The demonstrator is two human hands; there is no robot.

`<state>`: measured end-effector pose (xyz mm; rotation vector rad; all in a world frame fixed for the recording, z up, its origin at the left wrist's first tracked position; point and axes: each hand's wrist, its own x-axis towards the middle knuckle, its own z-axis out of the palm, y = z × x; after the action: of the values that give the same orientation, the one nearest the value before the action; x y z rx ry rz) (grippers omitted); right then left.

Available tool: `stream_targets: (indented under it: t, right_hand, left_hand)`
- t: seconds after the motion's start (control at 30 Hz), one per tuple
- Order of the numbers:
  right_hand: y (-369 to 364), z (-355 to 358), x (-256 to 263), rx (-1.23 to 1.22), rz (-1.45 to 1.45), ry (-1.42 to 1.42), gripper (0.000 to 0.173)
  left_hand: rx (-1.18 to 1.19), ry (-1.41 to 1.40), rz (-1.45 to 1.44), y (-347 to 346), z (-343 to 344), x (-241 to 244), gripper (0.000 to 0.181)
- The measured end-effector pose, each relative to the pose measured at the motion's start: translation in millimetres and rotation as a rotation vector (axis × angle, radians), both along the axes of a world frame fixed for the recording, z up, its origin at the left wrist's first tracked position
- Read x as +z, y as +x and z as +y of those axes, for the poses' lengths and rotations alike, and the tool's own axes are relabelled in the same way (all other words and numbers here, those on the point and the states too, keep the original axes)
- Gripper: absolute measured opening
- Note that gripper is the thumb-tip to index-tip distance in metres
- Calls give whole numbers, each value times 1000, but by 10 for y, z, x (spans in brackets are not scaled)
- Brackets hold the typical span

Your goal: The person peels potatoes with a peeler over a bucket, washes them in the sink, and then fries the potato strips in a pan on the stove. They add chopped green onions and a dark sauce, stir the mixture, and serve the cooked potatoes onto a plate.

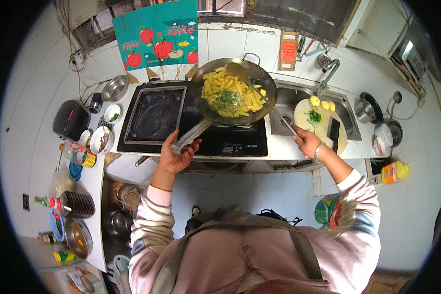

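A steel wok (pixel 268 93) is over the right side of the black gas hob (pixel 205 145). In it are yellow potato strips (pixel 220 82) with chopped green herbs (pixel 228 99) on top. My left hand (pixel 177 154) cradles the wok's metal handle (pixel 194 136), thumb on one side and fingers curled beneath. The long shaft of a metal cooking ladle or spatula (pixel 279 114) is in my right hand (pixel 308 141). Its head lies at the far side of the wok, partly blurred among the food.
Right of the hob, a pale cutting board (pixel 305 110) spans the sink (pixel 279 126), bearing chopped greens (pixel 314 117), peeled potatoes (pixel 315 101) and a cleaver (pixel 333 130). Bowls (pixel 102 140) and a large bottle (pixel 77 204) line the left counter. A green splash panel (pixel 158 22) stands behind the hob.
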<state>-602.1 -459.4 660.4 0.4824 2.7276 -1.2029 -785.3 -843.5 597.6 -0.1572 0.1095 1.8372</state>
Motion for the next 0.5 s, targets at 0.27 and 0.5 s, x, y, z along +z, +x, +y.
stream_targets:
  t: [0.27,0.5]
  right_hand:
    - [86,34,238,-90,144,644,34]
    - [101,-1258,5,-604,-285,-1306,26]
  left_hand:
    - [-178,86,-407,-118,144,-62,30]
    - [-299,8,-419,-168,229,-75,17]
